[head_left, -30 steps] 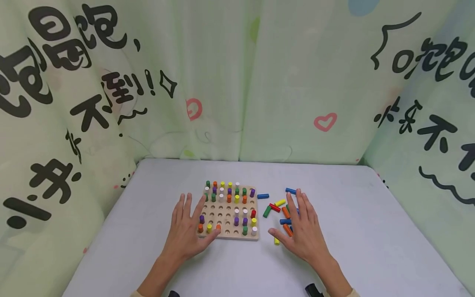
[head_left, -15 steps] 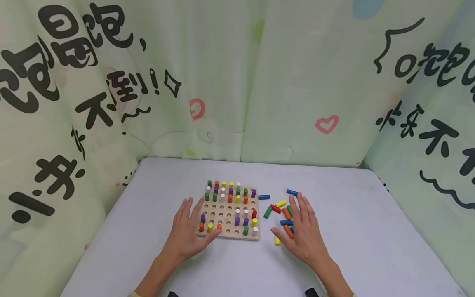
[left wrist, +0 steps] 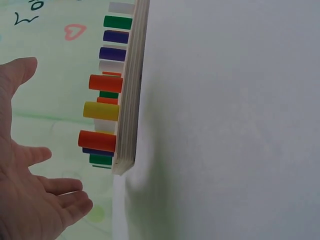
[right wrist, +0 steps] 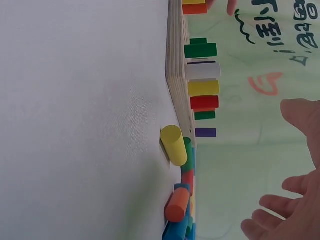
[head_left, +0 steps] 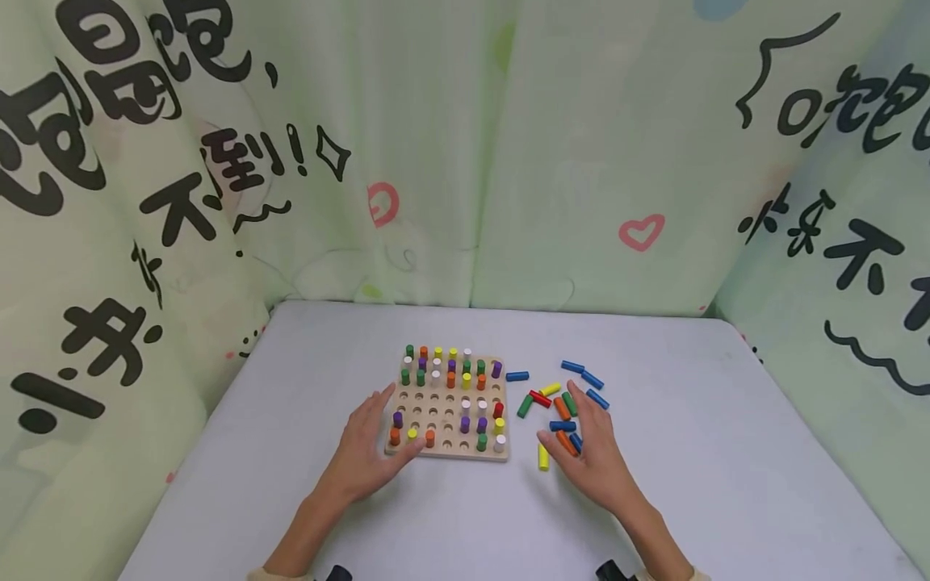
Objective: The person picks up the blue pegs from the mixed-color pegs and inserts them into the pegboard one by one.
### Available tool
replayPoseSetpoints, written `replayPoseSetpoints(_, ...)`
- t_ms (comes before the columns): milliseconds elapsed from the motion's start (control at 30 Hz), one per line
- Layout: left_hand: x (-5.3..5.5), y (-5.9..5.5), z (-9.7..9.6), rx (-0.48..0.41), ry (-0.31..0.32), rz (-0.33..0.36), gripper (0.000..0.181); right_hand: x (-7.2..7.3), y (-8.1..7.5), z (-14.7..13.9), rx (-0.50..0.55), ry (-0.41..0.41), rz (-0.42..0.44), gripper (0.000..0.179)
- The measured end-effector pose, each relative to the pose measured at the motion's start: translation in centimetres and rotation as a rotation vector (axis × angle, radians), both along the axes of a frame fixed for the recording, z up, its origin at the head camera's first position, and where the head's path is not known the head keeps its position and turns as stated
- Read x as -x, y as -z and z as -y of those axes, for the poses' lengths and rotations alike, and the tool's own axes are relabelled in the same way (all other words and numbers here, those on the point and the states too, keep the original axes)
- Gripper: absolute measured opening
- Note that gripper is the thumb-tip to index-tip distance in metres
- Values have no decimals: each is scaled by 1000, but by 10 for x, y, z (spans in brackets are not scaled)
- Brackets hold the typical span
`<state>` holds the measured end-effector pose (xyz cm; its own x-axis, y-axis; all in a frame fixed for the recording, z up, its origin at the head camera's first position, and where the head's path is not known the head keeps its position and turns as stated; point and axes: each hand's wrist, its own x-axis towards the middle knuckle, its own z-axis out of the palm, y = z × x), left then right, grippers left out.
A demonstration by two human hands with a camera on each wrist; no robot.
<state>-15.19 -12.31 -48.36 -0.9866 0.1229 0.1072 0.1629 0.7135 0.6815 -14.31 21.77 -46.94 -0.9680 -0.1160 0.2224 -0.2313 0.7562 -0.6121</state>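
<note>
A wooden pegboard lies on the table, with colored pegs standing in its back rows and front corners. Between these groups run bare holes. My left hand hovers by the board's left front corner, thumb spread from the fingers, holding nothing. In the left wrist view the same hand appears apart from the upright pegs. My right hand is above the near side of the loose pegs, also holding nothing. Its fingers are loosely bent in the right wrist view.
Loose blue, green, red, orange and yellow pegs lie scattered right of the board. One blue peg lies close to its right edge; a yellow peg lies nearest the front. A printed curtain surrounds the white table.
The fingers of both hands have drawn back slightly toward the person. More blue pegs show beyond my right hand. The board and pegs keep their arrangement while the head view shifts a little.
</note>
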Motion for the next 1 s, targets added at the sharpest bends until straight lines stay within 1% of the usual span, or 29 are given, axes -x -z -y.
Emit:
replayPoseSetpoints(100, 3, 2, 1, -5, -1, 11, 95, 2, -2, -1, 19, 6, 8, 86)
replayPoseSetpoints(167, 4, 3, 2, -17, -2, 23, 94, 3, -3, -3, 22, 9, -7, 83)
replayPoseSetpoints(333, 5, 4, 5, -46, -8, 58, 90, 5, -1, -9, 42, 51, -62, 72)
replayPoseSetpoints(467, 6, 7, 7, -46, -21, 82, 88, 8, 2, -15, 62, 79, -69, 62)
replayPoseSetpoints(600, 7, 10, 9, -44, -26, 91, 85, 12, 4, -20, 52, 98, -33, 48)
replayPoseSetpoints(767, 10, 12, 10, -46, -5, 107, 84, 16, 4, -26, 51, 115, 49, 34)
replayPoseSetpoints(900, 13, 12, 11, -35, 13, 120, 84, 19, 5, -29, 47, 124, 126, 28)
replayPoseSetpoints(1000, 16, 10, 12, -21, 26, 120, 84, 21, 6, -31, 22, 121, 151, 26)
